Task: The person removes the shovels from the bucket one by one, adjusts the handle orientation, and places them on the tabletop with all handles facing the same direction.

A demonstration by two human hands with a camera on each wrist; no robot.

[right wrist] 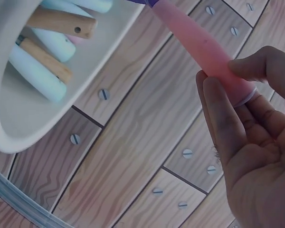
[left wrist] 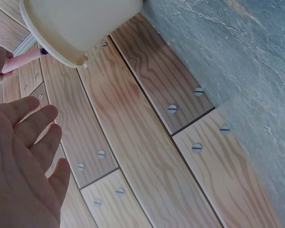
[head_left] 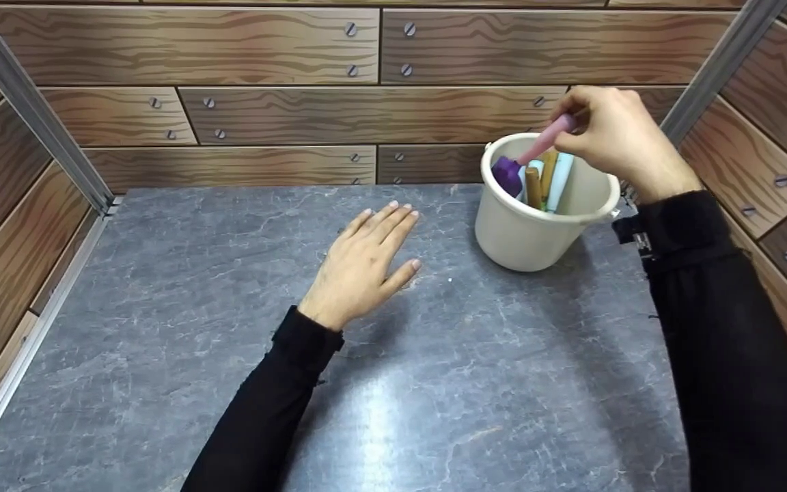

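Note:
My right hand [head_left: 615,137] pinches the end of a pink handle [right wrist: 204,50] between thumb and fingers, over the white bucket [head_left: 523,239]. The handle slants down to a purple head [head_left: 507,175], which overlaps the bucket's near-left inside in the head view; the head's exact kind does not show. Inside the bucket lean several other handles, among them a wooden handle [head_left: 533,188] and a light blue handle [head_left: 560,181]; their lower ends are hidden. My left hand [head_left: 363,266] holds nothing, its fingers straight and thumb apart, over the table left of the bucket.
The grey marbled table [head_left: 195,342] spreads below both hands. Wood-patterned walls [head_left: 284,113] stand at the back and sides, with a metal post [head_left: 31,102] at the left corner. The bucket stands near the table's back right corner.

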